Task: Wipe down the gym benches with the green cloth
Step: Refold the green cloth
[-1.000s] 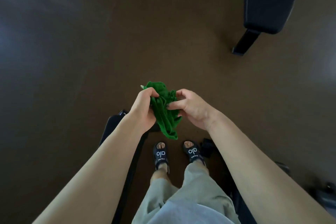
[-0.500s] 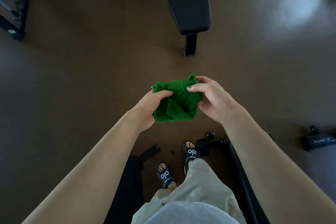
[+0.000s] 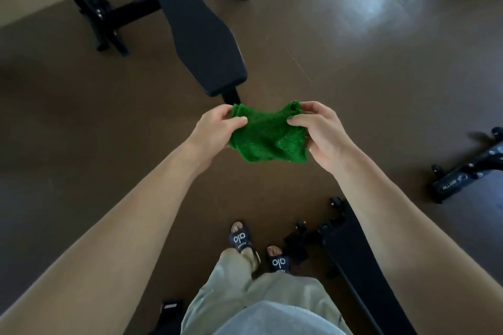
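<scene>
Your left hand (image 3: 215,128) pinches one end of the green cloth (image 3: 268,139); your right hand (image 3: 322,133) pinches the other; the black bench (image 3: 196,27) stands ahead.

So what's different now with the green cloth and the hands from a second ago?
The green cloth was a scrunched bunch hanging down; now it is pulled wider between the two hands. The left hand pinches one upper corner, the right hand the other. The view has swung, so the black bench now lies straight ahead instead of at the top right. Both hands have kept hold of the cloth, and it has not touched the bench.
</scene>
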Demonstrator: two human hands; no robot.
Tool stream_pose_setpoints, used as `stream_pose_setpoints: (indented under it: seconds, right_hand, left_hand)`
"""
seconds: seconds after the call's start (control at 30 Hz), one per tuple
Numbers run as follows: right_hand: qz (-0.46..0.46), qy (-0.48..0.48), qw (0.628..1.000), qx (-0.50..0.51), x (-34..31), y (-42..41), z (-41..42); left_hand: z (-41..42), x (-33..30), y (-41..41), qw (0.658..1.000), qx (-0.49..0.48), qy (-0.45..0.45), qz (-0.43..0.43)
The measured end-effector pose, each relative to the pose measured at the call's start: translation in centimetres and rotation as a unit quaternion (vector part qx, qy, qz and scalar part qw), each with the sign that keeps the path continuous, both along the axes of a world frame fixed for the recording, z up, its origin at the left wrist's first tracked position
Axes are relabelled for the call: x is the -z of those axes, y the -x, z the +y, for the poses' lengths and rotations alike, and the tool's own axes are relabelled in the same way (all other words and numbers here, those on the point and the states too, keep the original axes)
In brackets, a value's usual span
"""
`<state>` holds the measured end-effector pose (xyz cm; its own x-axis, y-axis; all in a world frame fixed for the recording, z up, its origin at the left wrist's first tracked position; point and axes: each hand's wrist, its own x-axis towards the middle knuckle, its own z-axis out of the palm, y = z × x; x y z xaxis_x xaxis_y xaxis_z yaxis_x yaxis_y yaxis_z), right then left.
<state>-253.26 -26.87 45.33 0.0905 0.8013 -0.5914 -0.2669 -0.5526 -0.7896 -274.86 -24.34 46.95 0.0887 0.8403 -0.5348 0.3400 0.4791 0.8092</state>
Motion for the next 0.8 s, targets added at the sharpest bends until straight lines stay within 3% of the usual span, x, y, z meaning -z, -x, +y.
stream_pose_setpoints:
  seconds: [0.17,0.33,0.5,0.67,0.8]
  right_hand:
    - [0.016,0.03,0.999,0.04,1.1,-1.4,5.9]
    - [0.02,0.05,0.993,0.104,3.3,-2.6,11.2]
    - [-0.043,0.063,0.989,0.126,4.3,-4.6,15.4]
    - [-0.154,0.104,0.982,0.033,4.3,-8.5,18.3]
    - [-0.272,0.125,0.953,-0.052,4.5,-13.7,20.3]
  left_hand:
    - [8.4,0.9,-2.2,1.0,-0.002,0.01,0.024]
    - [16.7,2.2,-4.3,0.978,0.178,0.046,0.102]
    - [22.1,2.6,-8.7,0.874,0.419,-0.051,0.242]
    - [26.4,3.3,-15.1,0.778,0.514,-0.141,0.333]
    - [29.9,3.0,-22.5,0.696,0.586,-0.198,0.364]
